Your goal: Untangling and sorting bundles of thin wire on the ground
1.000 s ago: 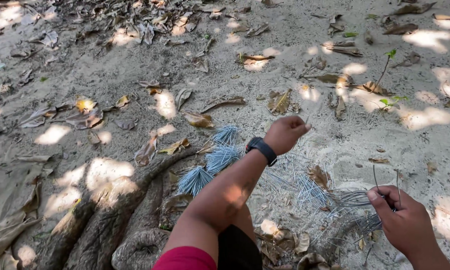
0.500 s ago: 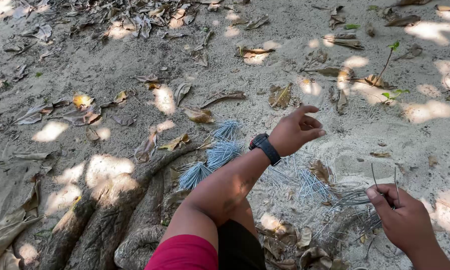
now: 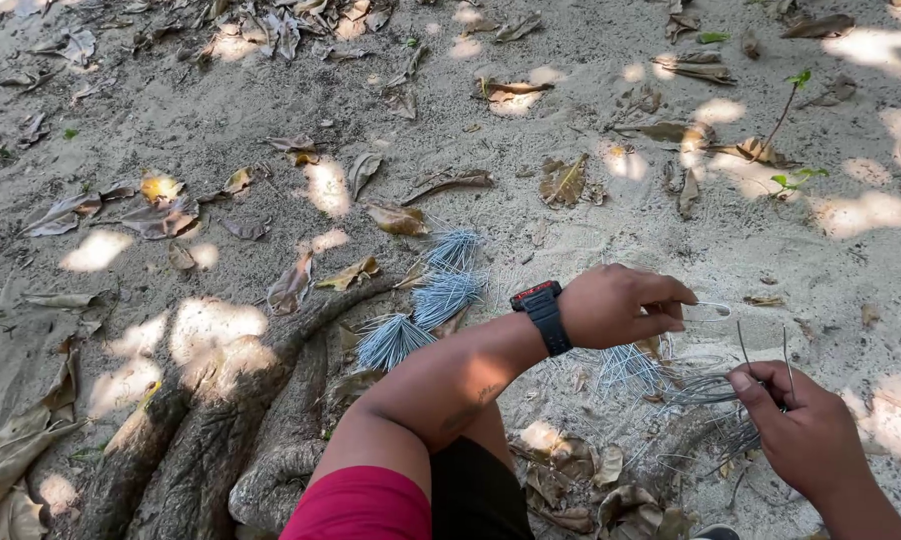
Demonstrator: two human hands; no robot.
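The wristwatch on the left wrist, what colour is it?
The wristwatch is black with a red top edge, seen best in the head view.

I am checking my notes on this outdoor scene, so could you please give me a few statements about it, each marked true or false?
1. The left hand pinches a bent wire. True.
2. The ground is green grass. False: it is sand with dry leaves.
3. A dark watch sits on the left wrist. True.
4. The right hand is empty. False: it holds thin wires.
5. Wire bundles lie beside tree roots. True.
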